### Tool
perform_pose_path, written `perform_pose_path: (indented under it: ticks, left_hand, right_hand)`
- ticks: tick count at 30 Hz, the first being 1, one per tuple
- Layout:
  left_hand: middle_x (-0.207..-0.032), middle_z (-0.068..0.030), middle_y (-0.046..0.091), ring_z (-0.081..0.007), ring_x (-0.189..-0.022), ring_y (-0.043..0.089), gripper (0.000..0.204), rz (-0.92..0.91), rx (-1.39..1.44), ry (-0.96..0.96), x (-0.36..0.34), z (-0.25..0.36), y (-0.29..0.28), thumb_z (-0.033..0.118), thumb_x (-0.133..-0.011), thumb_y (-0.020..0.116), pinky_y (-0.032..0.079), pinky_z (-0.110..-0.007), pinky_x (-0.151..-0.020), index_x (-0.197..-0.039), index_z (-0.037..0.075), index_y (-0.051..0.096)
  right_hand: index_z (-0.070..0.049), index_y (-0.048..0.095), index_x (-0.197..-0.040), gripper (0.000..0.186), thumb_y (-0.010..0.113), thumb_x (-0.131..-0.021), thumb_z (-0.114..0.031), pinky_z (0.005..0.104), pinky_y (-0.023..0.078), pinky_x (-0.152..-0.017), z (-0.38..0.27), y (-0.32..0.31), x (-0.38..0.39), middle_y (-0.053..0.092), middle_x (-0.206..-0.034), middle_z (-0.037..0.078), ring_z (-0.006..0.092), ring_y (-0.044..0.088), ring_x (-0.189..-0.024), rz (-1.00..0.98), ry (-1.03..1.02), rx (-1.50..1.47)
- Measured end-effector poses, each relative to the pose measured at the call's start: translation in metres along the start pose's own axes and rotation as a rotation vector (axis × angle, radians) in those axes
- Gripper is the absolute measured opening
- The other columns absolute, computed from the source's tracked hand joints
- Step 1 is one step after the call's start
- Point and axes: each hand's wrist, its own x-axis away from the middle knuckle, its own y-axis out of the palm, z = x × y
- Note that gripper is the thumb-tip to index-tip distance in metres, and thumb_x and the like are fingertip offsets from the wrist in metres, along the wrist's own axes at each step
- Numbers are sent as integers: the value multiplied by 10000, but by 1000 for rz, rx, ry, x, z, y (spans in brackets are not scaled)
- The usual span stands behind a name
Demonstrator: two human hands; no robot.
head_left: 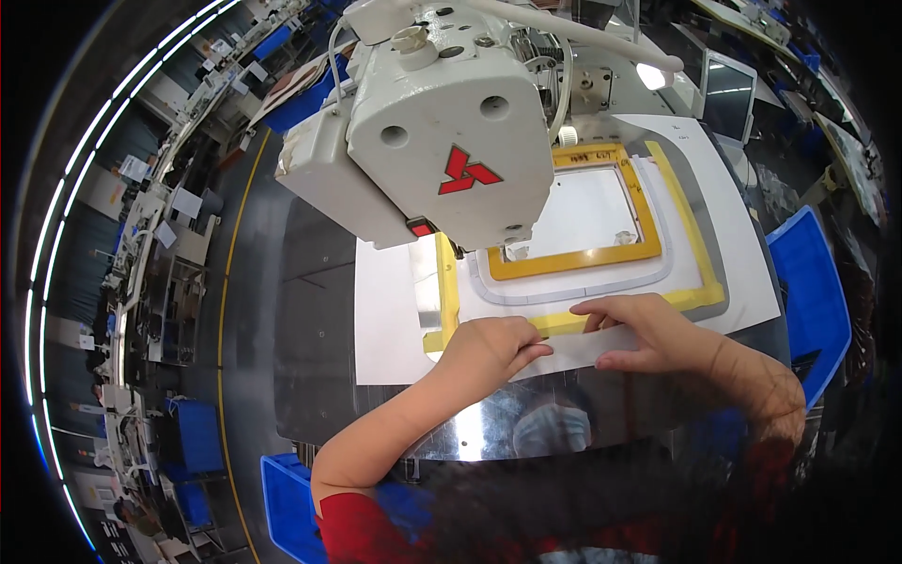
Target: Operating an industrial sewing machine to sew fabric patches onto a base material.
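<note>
My left hand (pixel 489 355) is closed in a pinch above the near edge of a white sheet (pixel 390 329). A small dark tip shows at its fingers, too small to name. To its right, my right hand (pixel 648 331) is held with thumb and fingers apart, over the near strip of yellow tape (pixel 695 299). Beyond both hands lies a yellow-orange rectangular frame (pixel 583 258) with a pale inside. A rounded light border (pixel 554 298) runs around it, with yellow tape outside that. The head of a white industrial sewing machine (pixel 451 122) hides the frame's far left part.
Under the sheet is a dark, shiny machine table (pixel 319 376). Blue bins stand at the right (pixel 813 301) and at the lower left (pixel 287 503). A screen (pixel 728 94) stands at the back right. Workbenches line the far left, past a yellow floor line (pixel 223 367).
</note>
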Motion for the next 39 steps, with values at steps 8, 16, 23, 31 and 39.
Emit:
perform_pose_path:
  ticks: [8, 16, 23, 31, 39]
  left_hand:
    - [-827, -74, 618, -249, -736, 602, 208, 322, -26, 279, -9, -8, 7, 259, -862, 659, 499, -355, -688, -804, 60, 657]
    - [-839, -77, 624, -156, -749, 585, 322, 373, 339, -398, -40, -64, -9, 152, -844, 705, 479, -280, -691, -1086, 0, 555]
    - [-1005, -30, 617, -119, -889, 574, 275, 165, 734, -255, -46, -83, -26, 138, -876, 684, 475, -274, -805, -1088, 1, 573]
    - [-893, -6, 633, -88, -862, 573, 68, -65, 964, -249, -27, -94, -47, 54, -903, 615, 448, -241, -830, -937, 0, 641]
    - [-832, -99, 672, -165, -728, 630, 309, 229, 408, -467, -15, -98, -44, 227, -824, 715, 496, -302, -674, -946, -47, 640]
  right_hand:
    - [-22, 673, -977, 267, 605, -906, -270, 404, 495, -762, -6, 1, -26, 648, -914, 143, 330, 619, -855, 5, -112, 295]
    - [6, 690, -933, 325, 545, -946, -285, 387, 495, -764, 10, -21, -55, 672, -857, 204, 329, 639, -804, -150, 238, 140]
    - [-18, 712, -930, 320, 630, -892, -325, 369, 499, -721, 10, -31, -73, 673, -811, 196, 313, 643, -736, -118, 314, 183]
    - [-15, 717, -879, 310, 672, -856, -320, 369, 502, -660, 31, -33, -100, 668, -732, 169, 301, 628, -661, 62, 357, 214]
    - [-27, 723, -851, 307, 668, -844, -328, 377, 518, -684, 32, -27, -105, 683, -753, 153, 306, 651, -706, 114, 293, 252]
